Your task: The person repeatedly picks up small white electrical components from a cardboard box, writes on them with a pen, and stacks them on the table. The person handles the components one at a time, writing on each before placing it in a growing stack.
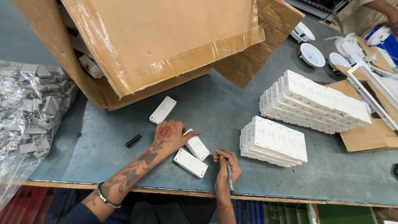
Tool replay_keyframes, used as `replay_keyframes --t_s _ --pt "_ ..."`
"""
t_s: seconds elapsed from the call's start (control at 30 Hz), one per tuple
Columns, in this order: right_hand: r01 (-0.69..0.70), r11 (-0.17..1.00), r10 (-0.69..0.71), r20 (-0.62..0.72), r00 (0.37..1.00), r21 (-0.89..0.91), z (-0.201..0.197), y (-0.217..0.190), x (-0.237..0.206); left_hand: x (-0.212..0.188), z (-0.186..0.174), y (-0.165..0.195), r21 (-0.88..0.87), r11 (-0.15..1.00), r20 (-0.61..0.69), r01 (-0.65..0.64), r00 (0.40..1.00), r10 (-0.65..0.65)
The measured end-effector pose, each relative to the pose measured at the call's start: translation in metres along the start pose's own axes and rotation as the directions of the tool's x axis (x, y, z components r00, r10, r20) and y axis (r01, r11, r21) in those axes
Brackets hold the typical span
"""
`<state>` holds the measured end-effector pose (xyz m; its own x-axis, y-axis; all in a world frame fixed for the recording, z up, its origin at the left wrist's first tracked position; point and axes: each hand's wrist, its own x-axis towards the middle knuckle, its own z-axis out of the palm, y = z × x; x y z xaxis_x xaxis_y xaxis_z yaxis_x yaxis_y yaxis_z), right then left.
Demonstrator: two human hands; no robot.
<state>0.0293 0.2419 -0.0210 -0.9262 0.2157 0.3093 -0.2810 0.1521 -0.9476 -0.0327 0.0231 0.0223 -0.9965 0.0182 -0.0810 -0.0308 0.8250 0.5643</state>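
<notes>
Everything here sits around the big cardboard box tipped on its side at the far left of the grey worktop. Just in front of the box's open mouth lies one loose white plastic case, flat on the worktop. A bit nearer than that, the left hand rests palm down with its fingers spread loosely over a second white case, touching its far end rather than gripping it. A third white case lies right beside that one, closer to the worktop edge. The right hand is just past those two cases, fingers closed around a thin dark pen that points back toward the person; I think the tip is clear of the worktop, but it's hard to tell from this angle. A small black stick-like piece lies left of the left hand.

Right of the box stand two neat blocks of stacked white cases, the nearer one smaller. Left of the box is a clear bag of grey plastic parts. Far beyond the stacks sit round white lamp housings, with another person's arm at the top corner.
</notes>
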Motion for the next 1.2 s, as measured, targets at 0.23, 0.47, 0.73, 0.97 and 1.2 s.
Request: replay_keyframes --t_s 0.23,0.47,0.73,0.97,1.2 --pt "0.033 0.999 -0.033 0.018 0.999 0.016 0.0 -0.001 0.001 -0.004 -0.006 -0.014 -0.075 0.873 -0.15 -0.482 0.871 0.468" --pt "0.034 0.999 -0.034 0.013 0.999 0.007 -0.001 -0.001 0.001 -0.037 -0.003 -0.009 -0.244 0.695 0.058 -0.676 0.705 0.706" --pt "0.055 0.998 -0.055 0.027 0.998 -0.007 0.002 -0.003 0.0 -0.057 0.014 -0.001 -0.168 0.802 0.031 -0.573 0.81 0.586" --pt "0.034 0.999 -0.034 0.011 0.999 -0.004 0.002 -0.002 -0.001 -0.005 -0.011 -0.041 0.169 0.877 -0.255 -0.451 0.839 0.481" --pt "0.051 0.999 -0.051 0.01 0.999 0.001 0.003 0.005 -0.005 0.043 -0.04 -0.06 0.153 0.988 -0.211 -0.005 0.977 0.037"
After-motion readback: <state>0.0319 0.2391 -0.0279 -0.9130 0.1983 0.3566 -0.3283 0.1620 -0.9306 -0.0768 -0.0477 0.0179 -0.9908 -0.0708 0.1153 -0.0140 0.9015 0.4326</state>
